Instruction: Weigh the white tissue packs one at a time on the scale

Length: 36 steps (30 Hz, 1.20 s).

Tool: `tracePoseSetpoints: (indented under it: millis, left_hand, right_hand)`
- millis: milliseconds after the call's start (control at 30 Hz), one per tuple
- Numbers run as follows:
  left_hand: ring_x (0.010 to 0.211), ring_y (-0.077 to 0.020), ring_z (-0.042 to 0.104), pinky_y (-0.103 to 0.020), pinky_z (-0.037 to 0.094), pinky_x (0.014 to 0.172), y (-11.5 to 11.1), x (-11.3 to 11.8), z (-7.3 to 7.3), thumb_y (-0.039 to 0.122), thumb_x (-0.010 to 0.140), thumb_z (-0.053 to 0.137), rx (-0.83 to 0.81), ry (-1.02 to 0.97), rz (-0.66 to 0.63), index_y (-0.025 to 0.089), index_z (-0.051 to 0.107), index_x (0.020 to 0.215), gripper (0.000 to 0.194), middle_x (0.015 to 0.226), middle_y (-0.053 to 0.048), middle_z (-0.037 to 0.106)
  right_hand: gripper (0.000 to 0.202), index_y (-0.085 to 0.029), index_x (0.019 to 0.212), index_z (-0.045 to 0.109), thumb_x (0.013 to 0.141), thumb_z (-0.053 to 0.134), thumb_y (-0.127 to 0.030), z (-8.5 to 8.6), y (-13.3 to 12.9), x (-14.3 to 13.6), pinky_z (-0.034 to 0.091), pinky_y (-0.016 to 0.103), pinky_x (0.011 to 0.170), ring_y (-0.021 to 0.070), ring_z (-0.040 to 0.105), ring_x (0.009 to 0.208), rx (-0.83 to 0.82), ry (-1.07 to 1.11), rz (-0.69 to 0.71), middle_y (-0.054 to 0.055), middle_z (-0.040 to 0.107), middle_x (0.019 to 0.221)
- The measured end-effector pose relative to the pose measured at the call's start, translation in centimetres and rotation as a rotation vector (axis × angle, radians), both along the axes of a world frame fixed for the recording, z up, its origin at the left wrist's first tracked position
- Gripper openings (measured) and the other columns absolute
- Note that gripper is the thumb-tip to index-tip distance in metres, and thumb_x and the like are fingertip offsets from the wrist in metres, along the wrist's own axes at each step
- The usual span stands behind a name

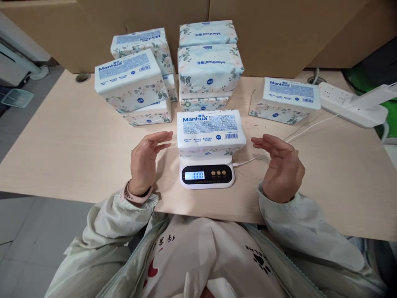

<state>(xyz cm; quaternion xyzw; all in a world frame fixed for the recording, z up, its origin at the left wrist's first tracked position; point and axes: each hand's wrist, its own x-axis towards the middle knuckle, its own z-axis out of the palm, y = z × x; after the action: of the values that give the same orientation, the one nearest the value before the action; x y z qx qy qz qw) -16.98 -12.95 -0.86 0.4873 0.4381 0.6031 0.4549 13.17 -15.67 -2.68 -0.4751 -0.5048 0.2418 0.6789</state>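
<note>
A white Manhua tissue pack (211,131) lies on a small white digital scale (207,176) whose lit display reads 100.0. My left hand (145,161) hovers just left of the pack, fingers apart, holding nothing. On the pack's right, my right hand (279,165) is also open and apart from it. A pink watch band sits on my left wrist.
Behind the scale stand two stacks of tissue packs (133,78) (209,68). A single pack (287,99) lies at right, beside a white power strip (350,105). The scale's white cable (310,128) runs right. A brown wall backs the wooden table (62,145).
</note>
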Motion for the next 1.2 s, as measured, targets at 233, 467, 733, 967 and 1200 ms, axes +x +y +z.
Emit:
tracePoseSetpoints:
  millis: [233, 467, 733, 967, 1200]
  left_hand:
    - [0.116, -0.0275, 0.078, -0.041, 0.061, 0.099, -0.1, 0.1, 0.3, 0.059, 0.102, 0.057, -0.02, -0.021, 0.008, 0.024, 0.084, 0.109, 0.045, 0.119, -0.009, 0.084]
    - [0.107, -0.0249, 0.079, -0.037, 0.062, 0.095, -0.1, 0.3, 0.5, 0.059, 0.101, 0.06, -0.029, -0.052, 0.001, 0.024, 0.086, 0.104, 0.044, 0.112, -0.009, 0.085]
    - [0.104, -0.0242, 0.081, -0.037, 0.063, 0.095, -0.1, 0.5, 0.5, 0.058, 0.101, 0.061, -0.017, -0.065, 0.001, 0.023, 0.087, 0.102, 0.043, 0.107, -0.008, 0.086]
    - [0.105, -0.0246, 0.081, -0.037, 0.064, 0.097, 0.0, 0.4, 0.4, 0.06, 0.101, 0.062, -0.02, -0.056, -0.009, 0.023, 0.087, 0.101, 0.044, 0.107, -0.008, 0.086]
    - [0.105, -0.024, 0.081, -0.037, 0.065, 0.099, 0.0, 0.4, 0.3, 0.058, 0.1, 0.065, -0.007, -0.073, -0.011, 0.023, 0.088, 0.101, 0.042, 0.107, -0.008, 0.086]
  right_hand:
    - [0.046, -0.03, 0.119, 0.083, 0.113, 0.042, -0.051, 0.5, -0.2, -0.2, 0.057, 0.063, 0.098, 0.0363, 0.078, 0.105, -0.037, -0.01, 0.008, 0.01, 0.083, 0.109]
    - [0.046, -0.03, 0.112, 0.084, 0.112, 0.043, -0.05, 0.5, -0.3, 0.0, 0.055, 0.068, 0.103, 0.0364, 0.079, 0.102, -0.048, -0.024, -0.015, 0.009, 0.084, 0.107]
    - [0.049, -0.03, 0.11, 0.083, 0.112, 0.04, -0.052, -0.5, 0.1, 0.4, 0.058, 0.067, 0.099, 0.0373, 0.08, 0.103, -0.045, -0.094, -0.037, 0.009, 0.084, 0.105]
    - [0.047, -0.034, 0.109, 0.085, 0.112, 0.041, -0.051, -0.7, 0.2, 0.6, 0.059, 0.065, 0.095, 0.0374, 0.08, 0.101, -0.032, -0.095, -0.028, 0.006, 0.085, 0.104]
    - [0.049, -0.03, 0.11, 0.085, 0.113, 0.042, -0.053, -0.9, 0.3, 0.8, 0.059, 0.059, 0.099, 0.0328, 0.079, 0.102, -0.046, -0.101, 0.022, 0.007, 0.085, 0.107]
